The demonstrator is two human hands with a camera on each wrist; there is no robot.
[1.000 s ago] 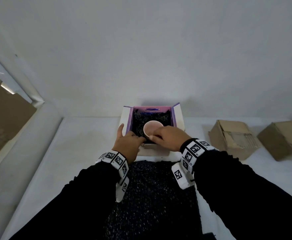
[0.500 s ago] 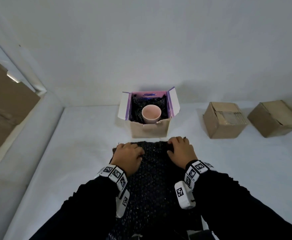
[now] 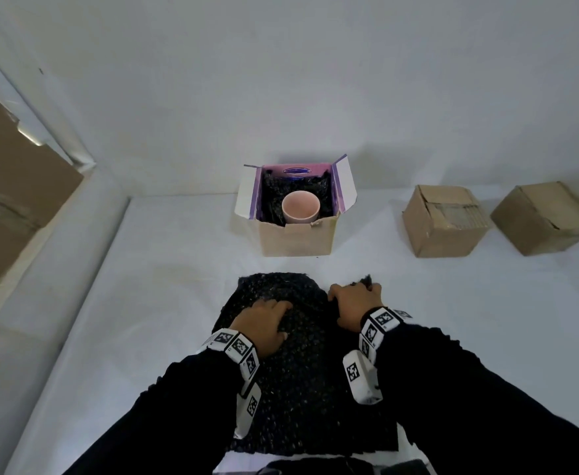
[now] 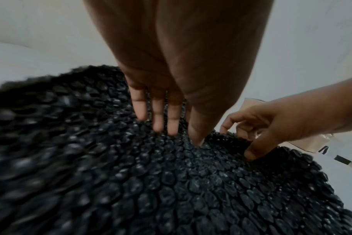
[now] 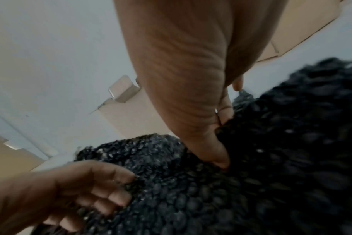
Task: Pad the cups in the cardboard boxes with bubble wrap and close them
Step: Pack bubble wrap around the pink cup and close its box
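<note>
The black bubble wrap (image 3: pixel 301 341) runs under both sleeves, its near end cut off. The left hand (image 3: pixel 264 323) grasps it with curled fingers; the right hand (image 3: pixel 353 303) pinches its far edge. Beyond the hands, the open cardboard box (image 3: pixel 294 234) holds the pink cup (image 3: pixel 300 207), lower part hidden; its blue label is unreadable.

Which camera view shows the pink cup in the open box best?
The head view. There the pink cup stands upright in the open cardboard box, with black bubble wrap around it. The left wrist view shows no cup, and the right wrist view shows only that box's outside.
</note>
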